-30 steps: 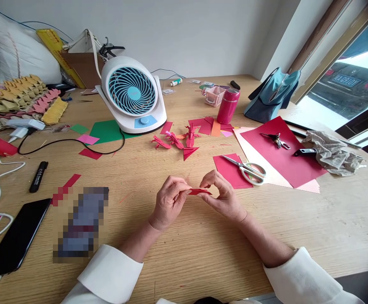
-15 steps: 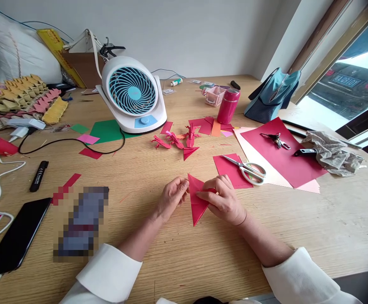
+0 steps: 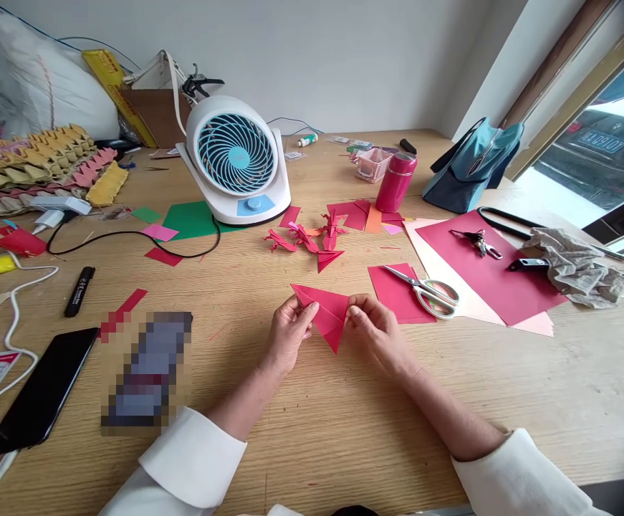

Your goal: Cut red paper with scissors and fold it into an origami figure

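A red sheet of paper (image 3: 329, 314), folded into a triangle with crease lines across it, is held between my two hands above the table. My left hand (image 3: 289, 331) pinches its left side, thumb on top and fingers underneath. At the right edge, my right hand (image 3: 380, 331) grips the paper between thumb and fingertips. Beyond the hands lie several small folded red paper figures (image 3: 333, 231) and a flat red folded triangle (image 3: 329, 259). White-handled scissors (image 3: 434, 295) rest on red paper squares (image 3: 392, 292) to the right.
A white fan (image 3: 236, 161) stands behind the paper figures, near a pink bottle (image 3: 396, 183) and a blue bag (image 3: 476, 168). Large red paper (image 3: 494, 276) lies at right under small tools. At left are a black marker (image 3: 79, 292) and a black phone (image 3: 43, 390).
The folded paper has turned, its long point now towards the left. My left hand has taken hold of its left side, and my right hand has shifted to the right edge.
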Motion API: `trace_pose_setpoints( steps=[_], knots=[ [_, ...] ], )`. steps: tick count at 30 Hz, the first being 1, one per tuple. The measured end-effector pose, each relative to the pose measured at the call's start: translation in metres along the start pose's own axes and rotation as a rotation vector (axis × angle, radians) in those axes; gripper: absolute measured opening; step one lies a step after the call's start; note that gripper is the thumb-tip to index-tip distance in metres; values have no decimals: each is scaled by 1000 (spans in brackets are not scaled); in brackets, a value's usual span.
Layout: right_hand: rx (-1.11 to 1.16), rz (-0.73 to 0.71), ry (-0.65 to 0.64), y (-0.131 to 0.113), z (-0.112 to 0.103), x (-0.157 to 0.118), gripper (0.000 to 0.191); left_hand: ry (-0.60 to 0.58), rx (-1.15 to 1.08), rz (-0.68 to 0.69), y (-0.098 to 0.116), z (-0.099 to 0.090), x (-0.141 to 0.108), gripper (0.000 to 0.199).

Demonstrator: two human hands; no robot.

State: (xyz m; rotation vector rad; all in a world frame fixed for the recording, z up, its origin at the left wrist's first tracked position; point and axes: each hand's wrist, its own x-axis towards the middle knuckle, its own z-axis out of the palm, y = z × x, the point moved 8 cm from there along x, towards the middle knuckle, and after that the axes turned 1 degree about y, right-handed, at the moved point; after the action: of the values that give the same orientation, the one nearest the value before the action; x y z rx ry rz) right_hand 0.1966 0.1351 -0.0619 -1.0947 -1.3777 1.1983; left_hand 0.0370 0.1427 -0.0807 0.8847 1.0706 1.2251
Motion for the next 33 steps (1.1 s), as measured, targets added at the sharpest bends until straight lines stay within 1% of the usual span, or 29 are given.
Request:
trace_pose_setpoints(
  steps=[2, 4, 7, 12, 15, 18, 24, 29, 33],
  knots=[
    [57, 89, -83, 9, 12, -1, 30, 6, 18, 27, 1, 1, -1, 30],
    [73, 116, -96, 13, 16, -2, 34, -5, 26, 38, 1, 3, -2, 29],
    [98, 121, -88, 14, 18, -3, 36, -42, 36, 16, -1, 8, -3, 29],
    [96, 113, -121, 12, 20, -4, 35, -80, 123, -24, -6, 13, -5, 29],
    [68, 107, -124, 13, 19, -4, 35, -71, 187, -1, -7, 11, -5, 28],
    [47, 106, -130, 13, 19, -4, 35, -45, 216, 42, -3, 6, -3, 26],
    [44, 119, -138, 10, 17, -4, 35, 1, 65, 57, 11, -6, 5, 23],
    [59, 141, -174, 10, 20, -4, 34, 89, -87, 36, 15, -20, 12, 29],
    [85, 143, -177, 9, 21, -3, 33, 80, -117, 20, 13, -18, 12, 31]
  ],
)
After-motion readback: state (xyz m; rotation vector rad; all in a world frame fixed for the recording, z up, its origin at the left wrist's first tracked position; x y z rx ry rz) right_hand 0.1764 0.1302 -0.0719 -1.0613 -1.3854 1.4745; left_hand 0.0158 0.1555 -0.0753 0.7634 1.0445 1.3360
